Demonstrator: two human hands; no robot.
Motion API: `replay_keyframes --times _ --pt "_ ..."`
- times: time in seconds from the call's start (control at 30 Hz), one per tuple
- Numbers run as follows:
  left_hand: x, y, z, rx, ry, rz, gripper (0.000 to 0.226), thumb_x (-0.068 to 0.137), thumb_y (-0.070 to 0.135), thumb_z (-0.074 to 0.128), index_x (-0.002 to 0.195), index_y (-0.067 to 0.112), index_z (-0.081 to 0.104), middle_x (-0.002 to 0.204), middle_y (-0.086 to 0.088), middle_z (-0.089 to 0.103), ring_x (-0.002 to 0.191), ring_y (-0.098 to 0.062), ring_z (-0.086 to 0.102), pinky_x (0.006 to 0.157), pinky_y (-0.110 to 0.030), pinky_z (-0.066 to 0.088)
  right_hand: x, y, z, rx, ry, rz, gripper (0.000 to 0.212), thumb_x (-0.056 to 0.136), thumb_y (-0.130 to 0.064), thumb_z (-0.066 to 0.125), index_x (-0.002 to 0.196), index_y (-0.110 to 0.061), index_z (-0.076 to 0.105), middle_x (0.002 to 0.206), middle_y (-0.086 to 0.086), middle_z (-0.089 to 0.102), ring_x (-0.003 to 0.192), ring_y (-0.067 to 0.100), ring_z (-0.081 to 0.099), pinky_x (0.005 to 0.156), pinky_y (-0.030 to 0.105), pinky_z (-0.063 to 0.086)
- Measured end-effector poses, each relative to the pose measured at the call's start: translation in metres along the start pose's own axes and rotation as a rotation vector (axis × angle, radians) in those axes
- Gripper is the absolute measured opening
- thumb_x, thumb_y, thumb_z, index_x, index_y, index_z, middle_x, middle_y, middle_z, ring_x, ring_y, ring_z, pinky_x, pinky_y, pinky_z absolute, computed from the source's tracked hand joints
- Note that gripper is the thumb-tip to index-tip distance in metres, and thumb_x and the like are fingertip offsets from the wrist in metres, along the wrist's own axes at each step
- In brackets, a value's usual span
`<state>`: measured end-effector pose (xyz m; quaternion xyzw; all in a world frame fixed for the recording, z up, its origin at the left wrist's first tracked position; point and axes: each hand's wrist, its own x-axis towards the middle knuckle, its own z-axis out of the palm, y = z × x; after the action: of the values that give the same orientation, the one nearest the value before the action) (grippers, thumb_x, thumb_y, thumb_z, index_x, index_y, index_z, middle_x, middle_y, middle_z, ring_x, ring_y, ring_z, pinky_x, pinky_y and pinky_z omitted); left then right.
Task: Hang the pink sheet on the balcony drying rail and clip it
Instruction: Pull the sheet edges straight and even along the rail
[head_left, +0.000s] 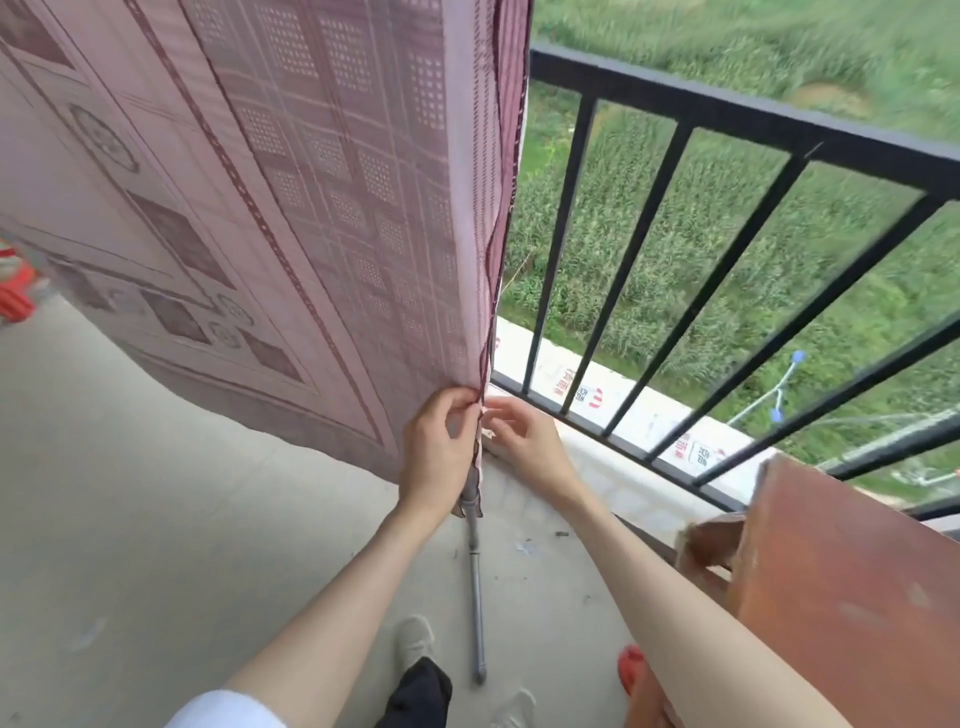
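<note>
The pink sheet (270, 208) hangs down in front of us over the balcony floor (130, 519), its patterned face towards us and its right-hand edge running down beside the black railing (727, 119). We have both hands at that edge, low down near the bottom corner. Our left hand (439, 441) curls its fingers and thumb round the hem, pinching the cloth. Our right hand (522, 436) meets it from the railing side, fingers bent in towards the same edge; we cannot tell whether it grips the cloth or only touches it. A grey pole (475, 587) lies on the floor below our hands.
</note>
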<state>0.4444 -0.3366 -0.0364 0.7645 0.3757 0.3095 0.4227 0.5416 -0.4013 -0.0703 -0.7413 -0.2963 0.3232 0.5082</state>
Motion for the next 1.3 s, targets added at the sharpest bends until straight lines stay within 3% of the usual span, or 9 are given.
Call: replay_keyframes --times 0.3,0.43,0.57,0.8,0.87,1.0,1.1,1.2,1.3 --pt "-0.002 -0.019 0.006 0.126 -0.009 -0.192 0.032 0.076 0.028 0.07 0.095 0.008 0.054 0.098 -0.006 0.06 0.093 -0.02 0.055 0.074 -0.025 0.039 0.006 -0.005 0.011 -0.176 -0.054 -0.048 0.026 0.085 -0.002 0.049 0.102 -0.013 0.066 0.105 0.001 0.064 0.094 0.017 0.058 0.087 0.028 0.047" --pt "0.001 -0.025 0.013 0.202 -0.005 -0.193 0.02 0.083 0.022 0.062 0.09 0.004 0.055 0.096 -0.013 0.06 0.093 -0.028 0.056 0.072 -0.028 0.035 0.018 0.009 0.017 -0.316 -0.013 0.017 0.02 0.081 -0.015 0.047 0.081 -0.006 0.065 0.085 0.013 0.068 0.083 0.031 0.061 0.077 0.043 0.051" --pt "-0.003 -0.029 0.011 0.177 -0.012 -0.135 0.012 0.086 0.011 0.054 0.091 0.001 0.058 0.091 -0.016 0.065 0.087 -0.031 0.059 0.071 -0.029 0.037 0.021 0.02 0.017 -0.359 0.114 0.039 0.019 0.082 -0.01 0.048 0.07 0.003 0.056 0.07 0.021 0.062 0.07 0.037 0.053 0.062 0.038 0.041" --pt "-0.001 -0.034 0.008 0.136 -0.138 -0.061 0.01 0.088 0.016 0.054 0.091 0.008 0.059 0.089 -0.008 0.069 0.088 -0.026 0.061 0.072 -0.029 0.042 0.0 0.035 0.018 -0.258 0.045 0.052 0.021 0.09 -0.012 0.05 0.095 -0.012 0.07 0.089 0.002 0.07 0.083 0.017 0.058 0.073 0.028 0.042" --pt "-0.007 -0.041 0.006 0.177 -0.248 -0.035 0.015 0.09 0.019 0.052 0.102 0.014 0.06 0.102 -0.003 0.068 0.098 -0.022 0.059 0.073 -0.019 0.035 -0.006 0.038 0.015 -0.272 0.019 0.07 0.026 0.091 -0.017 0.049 0.11 -0.017 0.066 0.112 0.001 0.069 0.105 0.017 0.061 0.092 0.033 0.046" --pt "-0.029 -0.061 0.012 0.297 -0.568 0.059 0.039 0.092 0.021 0.049 0.13 0.015 0.044 0.134 -0.002 0.05 0.125 -0.017 0.043 0.091 -0.012 0.025 -0.043 0.057 0.002 -0.39 0.054 0.138 0.044 0.093 -0.022 0.048 0.136 -0.017 0.044 0.14 0.001 0.049 0.131 0.017 0.042 0.11 0.031 0.031" --pt "-0.051 -0.066 0.03 0.442 -0.786 0.213 0.05 0.091 0.033 0.041 0.135 0.01 0.04 0.143 -0.009 0.04 0.135 -0.022 0.033 0.11 -0.026 0.021 -0.092 0.081 -0.009 -0.438 0.163 0.207 0.054 0.093 -0.029 0.049 0.143 -0.02 0.03 0.15 0.002 0.034 0.14 0.018 0.027 0.115 0.036 0.021" --pt "-0.079 -0.064 0.057 0.599 -0.952 0.471 0.058 0.084 0.042 0.032 0.13 0.008 0.048 0.135 -0.015 0.051 0.127 -0.033 0.045 0.104 -0.05 0.03 -0.15 0.101 -0.019 -0.499 0.3 0.323 0.058 0.094 -0.037 0.045 0.146 -0.024 0.022 0.154 0.001 0.023 0.144 0.019 0.016 0.118 0.045 0.013" --pt "-0.113 -0.048 0.076 0.629 -1.049 0.617 0.061 0.083 0.044 0.029 0.133 0.013 0.045 0.138 -0.013 0.049 0.13 -0.032 0.042 0.105 -0.052 0.03 -0.214 0.113 -0.028 -0.546 0.416 0.449 0.059 0.095 -0.039 0.043 0.147 -0.026 0.017 0.156 -0.002 0.017 0.145 0.016 0.01 0.117 0.041 0.006"
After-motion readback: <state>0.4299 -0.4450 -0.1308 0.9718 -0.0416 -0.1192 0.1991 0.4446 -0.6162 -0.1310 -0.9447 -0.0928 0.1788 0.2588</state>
